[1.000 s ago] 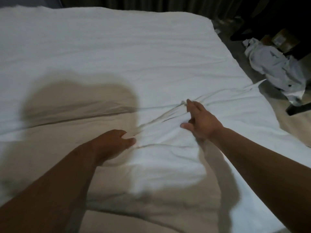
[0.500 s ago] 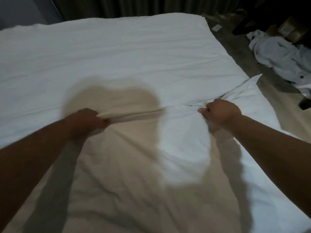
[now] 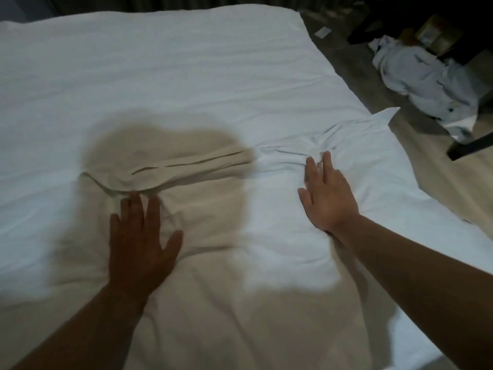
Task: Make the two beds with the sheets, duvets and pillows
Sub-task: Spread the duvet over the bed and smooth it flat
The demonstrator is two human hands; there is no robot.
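Observation:
A white duvet (image 3: 165,68) covers the whole bed. Across its middle runs a bunched fold of the cloth (image 3: 192,169), creased and partly in my shadow. My left hand (image 3: 141,241) lies flat on the duvet just below the fold's left end, fingers spread and straight. On the crumpled cloth at the fold's right end my right hand (image 3: 326,198) rests palm down, fingers straight. Neither hand holds anything. A loose corner of the duvet (image 3: 384,116) sticks out over the bed's right edge.
A heap of white linen (image 3: 426,84) lies on the floor to the right of the bed. Behind it stand dark furniture and a cardboard box (image 3: 437,33). A dark bar (image 3: 472,146) crosses the floor at the right. Curtains hang behind the bed.
Both hands gripped the fold half a second ago; they have let go and now lie flat on the duvet below it. The fold has been pulled wider.

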